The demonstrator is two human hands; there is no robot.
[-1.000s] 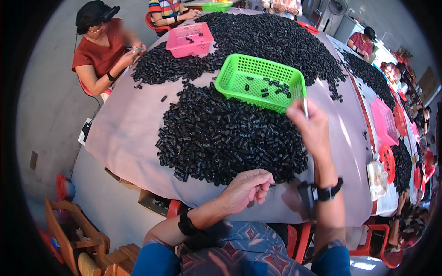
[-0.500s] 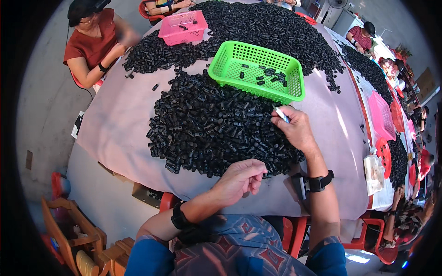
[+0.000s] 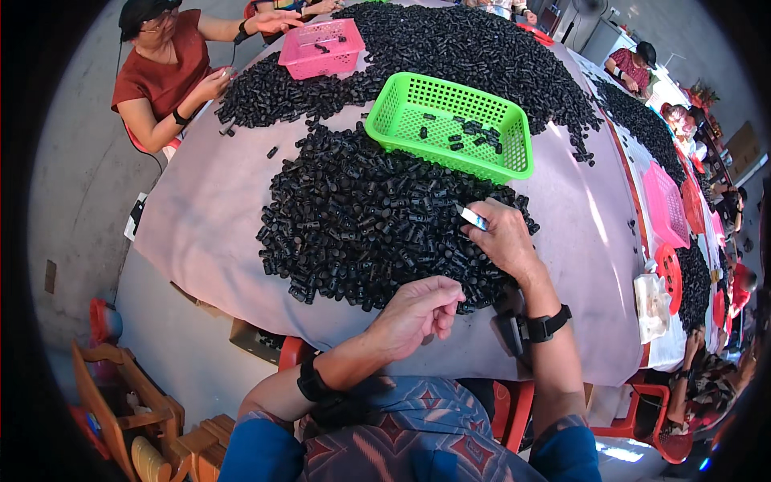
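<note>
A large heap of small black cylindrical plastic parts [image 3: 353, 217] lies on the cloth-covered table in front of me. My right hand [image 3: 506, 237] is over the heap's right side, fingers closed on a small knife [image 3: 472, 216] with a white and blue body, its tip pointing up and left. At the heap's near edge, my left hand [image 3: 422, 315] is curled, thumb pressed to the fingers; whatever sits in that pinch is too small or hidden to name. Behind the heap stands a green plastic basket [image 3: 450, 165] with several black parts on its floor.
A pink basket [image 3: 321, 64] stands at the far left beside a bigger heap of black parts [image 3: 450, 40]. At the left edge sits a person in a red top [image 3: 165, 72]. More people and a second table with pink baskets [image 3: 665, 205] are on the right.
My right hand has moved away from the green basket, back toward me and slightly left, with the knife. My left hand stays put. The person at left has reached an arm toward the pink basket.
</note>
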